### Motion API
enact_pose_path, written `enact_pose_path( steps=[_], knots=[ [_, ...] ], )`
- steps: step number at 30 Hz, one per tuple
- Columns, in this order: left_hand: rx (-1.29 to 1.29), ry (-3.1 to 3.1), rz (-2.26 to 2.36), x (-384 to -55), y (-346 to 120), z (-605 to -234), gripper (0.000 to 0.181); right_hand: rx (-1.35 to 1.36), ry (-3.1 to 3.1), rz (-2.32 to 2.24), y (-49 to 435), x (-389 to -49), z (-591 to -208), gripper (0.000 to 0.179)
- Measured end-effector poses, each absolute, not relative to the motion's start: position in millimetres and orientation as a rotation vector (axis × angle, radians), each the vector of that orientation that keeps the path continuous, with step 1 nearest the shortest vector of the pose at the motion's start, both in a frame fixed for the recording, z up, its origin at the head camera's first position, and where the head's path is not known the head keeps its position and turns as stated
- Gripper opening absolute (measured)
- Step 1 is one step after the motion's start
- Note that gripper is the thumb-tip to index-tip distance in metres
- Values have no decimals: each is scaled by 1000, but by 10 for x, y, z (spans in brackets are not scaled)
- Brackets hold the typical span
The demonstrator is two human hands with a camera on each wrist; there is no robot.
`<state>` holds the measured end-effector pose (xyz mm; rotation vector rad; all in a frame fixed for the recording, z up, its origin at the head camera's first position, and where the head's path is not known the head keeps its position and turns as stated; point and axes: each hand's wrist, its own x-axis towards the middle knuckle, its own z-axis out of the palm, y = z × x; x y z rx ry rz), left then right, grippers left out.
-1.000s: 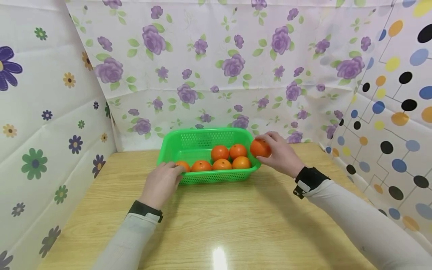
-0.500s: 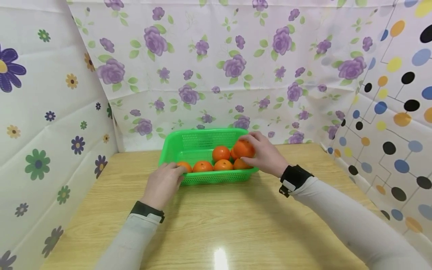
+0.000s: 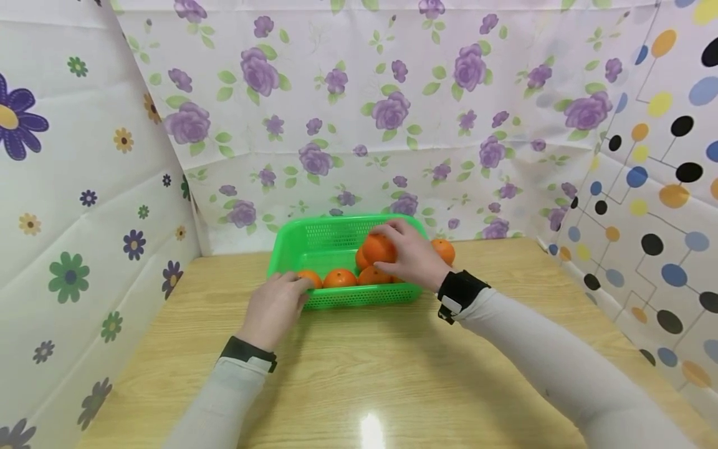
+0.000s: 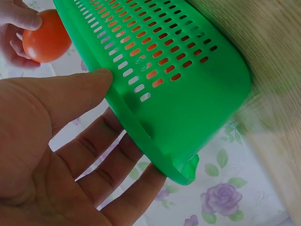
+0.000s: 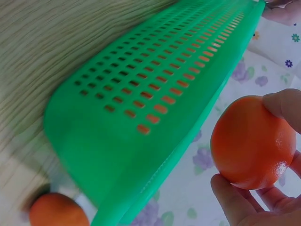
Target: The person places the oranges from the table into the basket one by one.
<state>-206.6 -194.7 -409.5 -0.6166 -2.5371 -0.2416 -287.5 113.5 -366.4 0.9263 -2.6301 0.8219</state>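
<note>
My right hand [image 3: 415, 257] pinches an orange [image 3: 379, 249] between thumb and fingers, above the right half of a green plastic basket [image 3: 359, 297]. In the right wrist view the held orange [image 5: 251, 146] shows beyond the basket's rim. Several oranges lie in the basket, with a front row [image 3: 339, 278] along the near wall; my right hand and the held orange partly hide those at the right. At the basket's front left corner my left hand [image 3: 275, 312] grips the rim, thumb outside and fingers over the edge, as the left wrist view shows.
Another orange [image 3: 443, 251] rests on the wooden table [image 3: 336, 368], just right of the basket. The basket's back left part shows a bare green floor [image 3: 320, 260]. Flower-printed cloth [image 3: 359, 112] hangs close behind, and patterned sheets enclose both sides.
My right hand has carried its orange leftward, from over the basket's right edge to above the oranges inside. An orange right of the basket has come into sight. My left hand keeps its grip.
</note>
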Motion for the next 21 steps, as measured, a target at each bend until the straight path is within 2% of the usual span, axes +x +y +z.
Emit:
enact_pose_path(
  steps=[21],
  knots=[
    [-616, -2523, -240, -2087, -1948, -4117, 23, 949, -2682, 710, 678, -3007, -3691, 61]
  ],
)
